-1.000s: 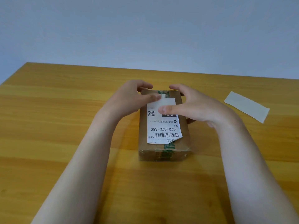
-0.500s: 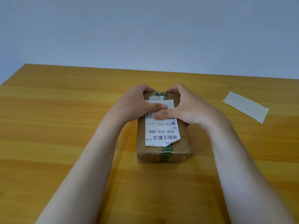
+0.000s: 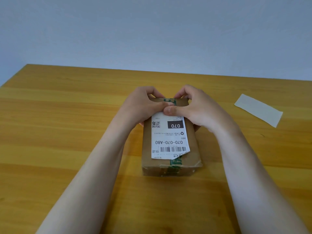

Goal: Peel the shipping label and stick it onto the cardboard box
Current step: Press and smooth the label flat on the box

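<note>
A brown cardboard box (image 3: 192, 146) with green-printed tape lies lengthwise in the middle of the wooden table. A white shipping label (image 3: 168, 141) with a barcode and "070-070-A80" lies flat on its top face; its near right corner looks slightly lifted. My left hand (image 3: 143, 107) and my right hand (image 3: 195, 108) grip the far end of the box from either side. Both thumbs press down on the label's far edge, and the fingers curl over the far edge of the box.
A pale strip of backing paper (image 3: 258, 109) lies on the table (image 3: 67, 124) to the right of the box. The table's far edge meets a plain grey-blue wall.
Both thumbs have slid away from me along the label, from its middle to its far edge. More of the label's print now shows, and my fingers have curled tighter over the far end of the box.
</note>
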Tool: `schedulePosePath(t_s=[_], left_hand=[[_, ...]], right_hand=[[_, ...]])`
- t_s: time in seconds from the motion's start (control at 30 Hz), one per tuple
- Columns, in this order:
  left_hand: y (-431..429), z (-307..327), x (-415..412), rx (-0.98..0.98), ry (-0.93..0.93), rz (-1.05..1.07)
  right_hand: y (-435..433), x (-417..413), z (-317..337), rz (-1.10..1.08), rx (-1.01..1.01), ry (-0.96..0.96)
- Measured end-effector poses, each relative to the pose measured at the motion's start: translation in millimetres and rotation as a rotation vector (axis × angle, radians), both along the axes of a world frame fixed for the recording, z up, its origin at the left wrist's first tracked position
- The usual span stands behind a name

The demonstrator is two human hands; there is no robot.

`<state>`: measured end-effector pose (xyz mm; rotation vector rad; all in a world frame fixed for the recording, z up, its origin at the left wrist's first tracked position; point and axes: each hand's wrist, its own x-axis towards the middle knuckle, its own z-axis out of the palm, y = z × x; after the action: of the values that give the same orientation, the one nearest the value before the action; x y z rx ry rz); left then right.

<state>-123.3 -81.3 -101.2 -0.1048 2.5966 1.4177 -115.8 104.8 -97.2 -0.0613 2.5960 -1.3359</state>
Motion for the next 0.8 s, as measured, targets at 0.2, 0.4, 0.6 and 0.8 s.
schedulePosePath(t_s=[0.2, 0.4, 0.6, 0.8], left_hand=[[-4.3, 3.3, -0.4, -0.056, 0.017, 0.071], [-9.7, 5.1, -0.2, -0.132, -0.033, 0.131], [-13.6, 16.7, 7.2, -0.162, -0.042, -0.133], [-8.1, 11.8, 7.6, -0.157, -0.025, -0.171]], right_hand=[[1.8, 1.1, 6.3, -0.02, -0.047, -0.032], [1.5, 5.5, 13.7, 0.077, -0.152, -0.107], [13.3, 4.6, 15.6, 0.158, -0.049, -0.134], [13.2, 4.7, 13.8, 0.187, 0.031, -0.141]])
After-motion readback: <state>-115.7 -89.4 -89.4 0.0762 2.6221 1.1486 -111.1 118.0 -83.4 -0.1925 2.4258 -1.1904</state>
